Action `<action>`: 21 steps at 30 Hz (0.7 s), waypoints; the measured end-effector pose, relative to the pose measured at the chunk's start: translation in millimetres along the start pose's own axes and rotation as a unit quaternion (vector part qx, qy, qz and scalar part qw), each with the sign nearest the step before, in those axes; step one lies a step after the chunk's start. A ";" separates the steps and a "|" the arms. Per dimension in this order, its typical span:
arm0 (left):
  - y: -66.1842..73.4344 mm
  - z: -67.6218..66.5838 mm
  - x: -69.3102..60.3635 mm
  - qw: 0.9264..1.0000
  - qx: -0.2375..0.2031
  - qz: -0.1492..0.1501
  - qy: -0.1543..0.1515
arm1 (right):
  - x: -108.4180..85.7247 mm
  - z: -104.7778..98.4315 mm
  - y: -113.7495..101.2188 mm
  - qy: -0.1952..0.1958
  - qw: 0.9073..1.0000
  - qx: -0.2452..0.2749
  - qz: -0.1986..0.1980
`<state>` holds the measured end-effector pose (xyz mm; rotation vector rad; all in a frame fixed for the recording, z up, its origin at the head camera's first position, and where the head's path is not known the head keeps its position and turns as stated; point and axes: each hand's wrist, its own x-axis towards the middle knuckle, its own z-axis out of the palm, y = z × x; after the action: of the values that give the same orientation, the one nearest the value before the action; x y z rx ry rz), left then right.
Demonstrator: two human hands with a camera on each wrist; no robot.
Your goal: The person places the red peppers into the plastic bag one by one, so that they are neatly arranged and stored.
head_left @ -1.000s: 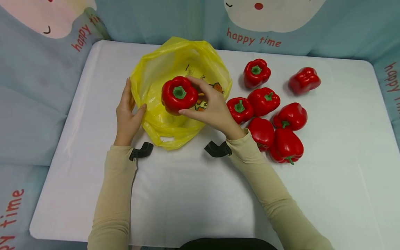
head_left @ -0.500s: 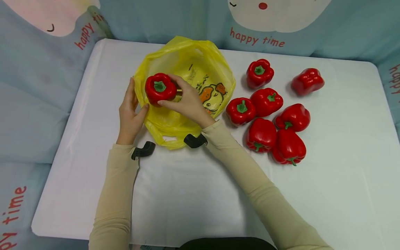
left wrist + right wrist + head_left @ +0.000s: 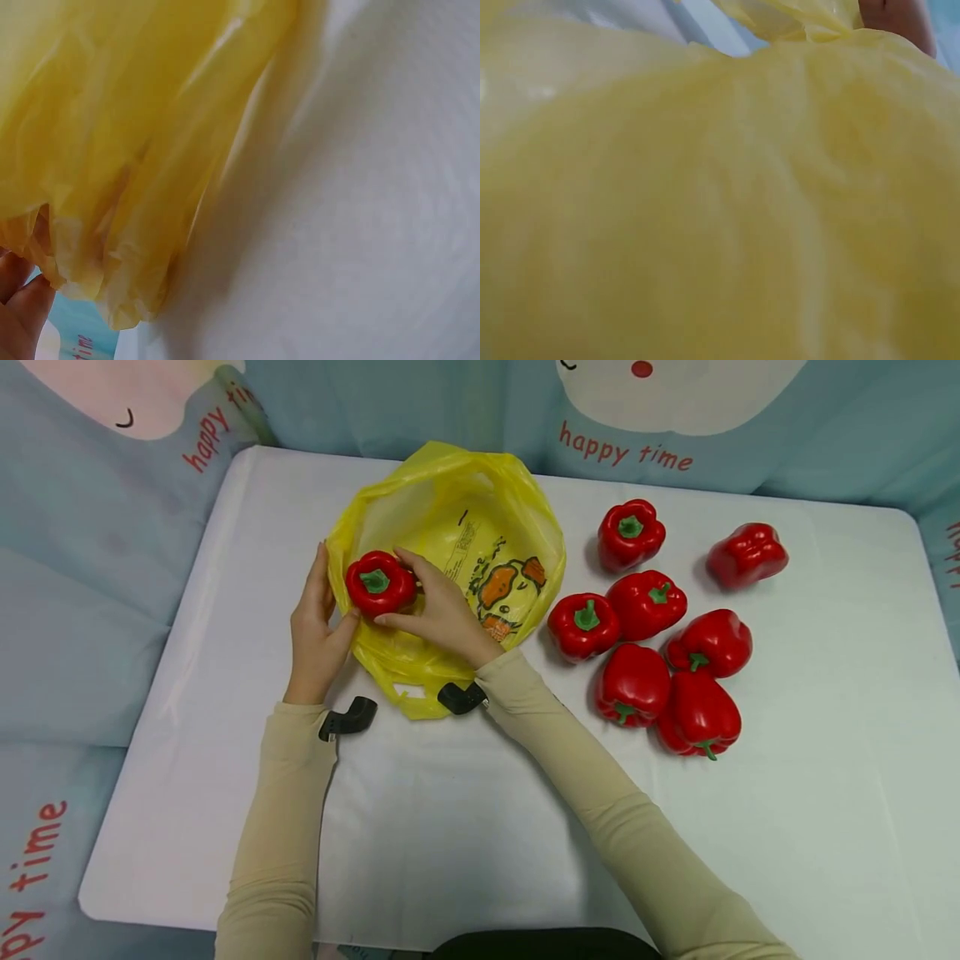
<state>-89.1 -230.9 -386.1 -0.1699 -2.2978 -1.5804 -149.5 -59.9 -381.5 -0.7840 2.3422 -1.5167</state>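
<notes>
- Fingers of the right hand (image 3: 442, 618) are curled round one side of a red pepper (image 3: 386, 595), which is gripped with its green stem facing up.
- The pepper is held within the mouth of the yellow bag (image 3: 431, 514), at its left side (whether the bottom is touched cannot be told).
- The bag's left rim is pinched by the left hand (image 3: 317, 635), with the thumb close to the pepper; contact between these two cannot be made out.
- Inside the bag, a printed figure (image 3: 506, 593) is left uncovered.
- To the right of the bag, five peppers (image 3: 637, 610) are bunched on the white table (image 3: 442, 827); beyond them, two peppers (image 3: 630, 545) are set apart from each other.
- Blue cloth (image 3: 495, 410) (lettered "happy time") is hung along the table's far edge.
</notes>
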 end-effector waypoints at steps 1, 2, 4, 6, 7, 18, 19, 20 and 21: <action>-0.3 0.0 0.0 1.000 -0.002 0.001 0.000 | 0.0 0.5 0.2 -0.002 1.000 -0.001 0.002; -0.6 -0.1 0.0 1.000 -0.003 0.003 0.000 | 0.1 0.8 0.4 -0.005 1.000 -0.006 0.005; -0.7 -0.2 0.0 1.000 -0.005 0.005 0.000 | 0.0 1.5 0.7 -0.009 1.000 -0.018 0.015; -0.1 -0.3 0.0 1.000 -0.005 0.004 -0.001 | 0.0 2.5 1.5 -0.011 0.999 -0.031 0.019; 0.7 -0.2 0.1 1.000 -0.002 0.003 -0.002 | 0.0 2.9 1.7 -0.011 0.999 -0.034 0.025; 24.1 2.1 -1.3 0.999 0.042 -0.008 -0.011 | 2.8 5.0 2.2 -0.008 0.999 -0.035 0.041; 20.1 2.3 -1.2 0.999 0.051 -0.005 -0.010 | 2.5 4.7 2.4 -0.008 0.998 -0.037 0.040; 16.3 2.5 -1.2 0.998 0.056 -0.002 -0.008 | 1.9 4.3 2.4 -0.008 0.998 -0.042 0.041; 12.2 2.7 -1.1 0.998 0.063 0.001 -0.005 | 0.8 3.7 2.3 -0.007 0.998 -0.043 0.039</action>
<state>-85.2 -223.8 -376.7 -0.1505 -2.3946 -1.4316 -149.1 -62.5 -385.1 -0.7105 2.4119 -1.3840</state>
